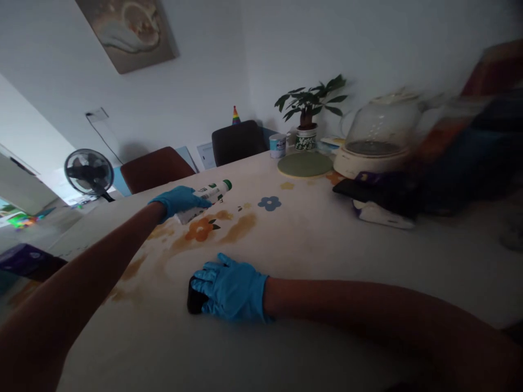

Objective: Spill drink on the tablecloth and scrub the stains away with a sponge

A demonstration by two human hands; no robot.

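Note:
Both my hands wear blue gloves. My left hand [178, 200] reaches far across the table [310, 256] and is wrapped round a white bottle [208, 197] with a green cap, tilted almost flat just above the tabletop. My right hand [231, 291] lies nearer to me, fingers curled over a small dark object [193, 301] that it presses onto the table. Brown stains [229, 231] spread over the flowered tablecloth between the two hands.
A glass kettle [378, 139] on a white base, a green round mat [305, 164], a potted plant [308, 117], a mug [278, 145] and dark flat items [368, 191] stand at the far right. Two chairs [157, 167] and a fan [89, 173] are behind the table.

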